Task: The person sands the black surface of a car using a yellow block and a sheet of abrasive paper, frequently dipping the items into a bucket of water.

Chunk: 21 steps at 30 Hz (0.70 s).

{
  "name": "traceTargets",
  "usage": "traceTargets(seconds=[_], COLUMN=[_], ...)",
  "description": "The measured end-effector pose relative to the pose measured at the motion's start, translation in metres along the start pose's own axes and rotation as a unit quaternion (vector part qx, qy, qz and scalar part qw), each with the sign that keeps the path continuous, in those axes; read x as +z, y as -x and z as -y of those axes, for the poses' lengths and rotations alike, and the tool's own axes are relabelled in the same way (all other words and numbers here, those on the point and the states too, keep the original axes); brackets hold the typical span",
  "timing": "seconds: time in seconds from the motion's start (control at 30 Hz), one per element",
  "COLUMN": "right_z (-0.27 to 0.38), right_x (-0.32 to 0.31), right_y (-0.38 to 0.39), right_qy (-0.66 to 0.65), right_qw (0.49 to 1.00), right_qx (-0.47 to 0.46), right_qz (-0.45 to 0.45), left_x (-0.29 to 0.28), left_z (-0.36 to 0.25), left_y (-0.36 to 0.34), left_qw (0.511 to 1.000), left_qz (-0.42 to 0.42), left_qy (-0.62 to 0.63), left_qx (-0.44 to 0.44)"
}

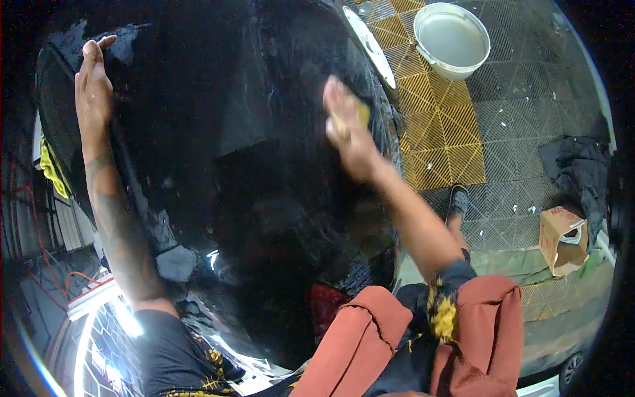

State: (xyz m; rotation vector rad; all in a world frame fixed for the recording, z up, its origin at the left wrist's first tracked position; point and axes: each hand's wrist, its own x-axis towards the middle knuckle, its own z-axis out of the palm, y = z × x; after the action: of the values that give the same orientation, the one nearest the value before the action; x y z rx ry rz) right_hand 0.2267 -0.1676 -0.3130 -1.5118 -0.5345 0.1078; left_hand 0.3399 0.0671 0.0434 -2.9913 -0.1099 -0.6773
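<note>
A glossy black car body panel (264, 185) stretches beneath both my arms, with dull grey sanded-looking patches and whitish wet streaks along its right side. My right hand (349, 129), slightly blurred, presses a yellow pad (363, 115) against the streaked area near the right edge. Most of the pad is hidden under the palm, so I cannot tell its exact kind. At the far left of the panel rests my left hand (94, 92), its fingers stretched forward and nothing held. A grey smeared patch (122, 45) lies beside its fingertips.
A white bucket (456, 71) of cloudy liquid stands on the yellow and grey tiled floor (509, 159). To the right are dark cloth (577, 162) and an open cardboard box (562, 245). A yellow cloth (51, 169) hangs at far left. My foot (458, 202) stands beside the car.
</note>
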Motion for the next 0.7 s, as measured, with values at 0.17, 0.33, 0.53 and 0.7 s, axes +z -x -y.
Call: traceTargets(seconds=[0.17, 0.33, 0.53, 0.7], right_z=[0.032, 0.061, 0.045, 0.072], right_x=[0.003, 0.001, 0.003, 0.0], right_y=[0.022, 0.013, -0.019, -0.003], right_qy=[-0.034, -0.036, -0.043, -0.021], right_qw=[0.999, 0.999, 0.998, 0.998], right_qx=[-0.009, -0.032, -0.04, -0.045], right_qz=[0.01, 0.021, -0.019, 0.045], left_x=[0.0, 0.0, -0.003, -0.001], left_z=[-0.001, -0.008, -0.01, -0.007], left_y=[-0.001, 0.003, 0.003, 0.003], left_qw=[1.0, 1.0, 1.0, 1.0], left_qz=[-0.003, -0.005, -0.002, 0.002], left_qy=[-0.016, -0.003, 0.007, -0.007], left_qx=[0.024, 0.015, 0.01, 0.019])
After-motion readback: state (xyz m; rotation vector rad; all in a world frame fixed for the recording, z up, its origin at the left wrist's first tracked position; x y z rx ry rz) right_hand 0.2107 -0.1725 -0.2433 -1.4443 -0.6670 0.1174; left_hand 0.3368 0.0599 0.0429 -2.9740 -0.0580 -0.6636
